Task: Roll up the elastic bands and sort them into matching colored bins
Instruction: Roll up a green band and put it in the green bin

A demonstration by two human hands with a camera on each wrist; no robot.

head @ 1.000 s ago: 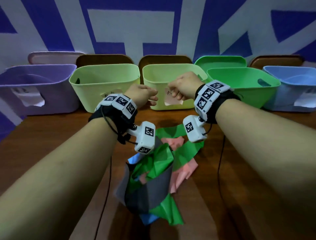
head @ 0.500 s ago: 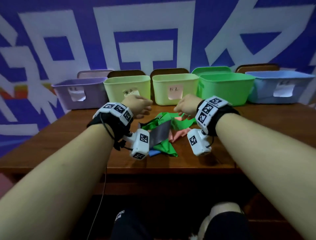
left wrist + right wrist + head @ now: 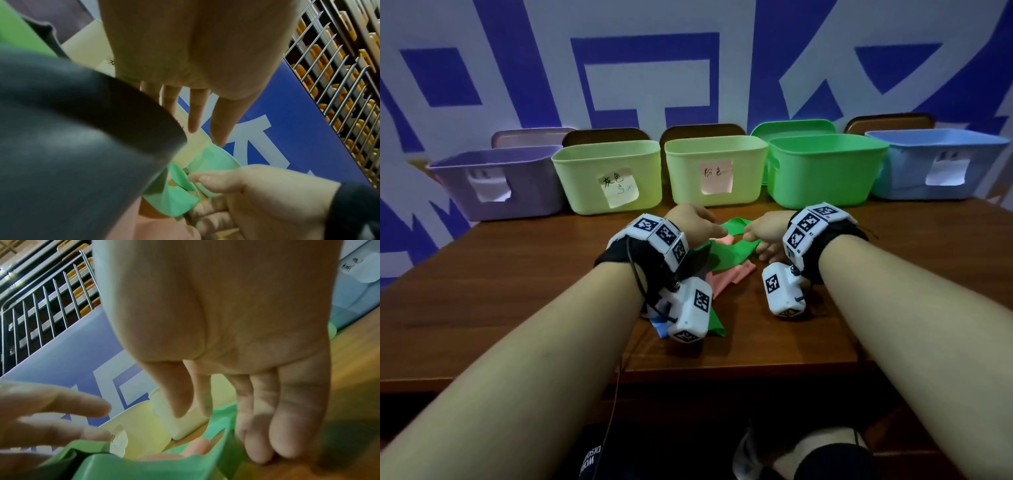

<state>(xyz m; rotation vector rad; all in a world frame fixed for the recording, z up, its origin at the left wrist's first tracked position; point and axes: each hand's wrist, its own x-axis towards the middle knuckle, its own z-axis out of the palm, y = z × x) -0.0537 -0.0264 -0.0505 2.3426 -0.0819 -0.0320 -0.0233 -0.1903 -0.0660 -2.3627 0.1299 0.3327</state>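
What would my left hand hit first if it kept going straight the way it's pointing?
Probably the green band just past the left hand; beyond that stands the bin with the pink label. Depth is hard to judge here.
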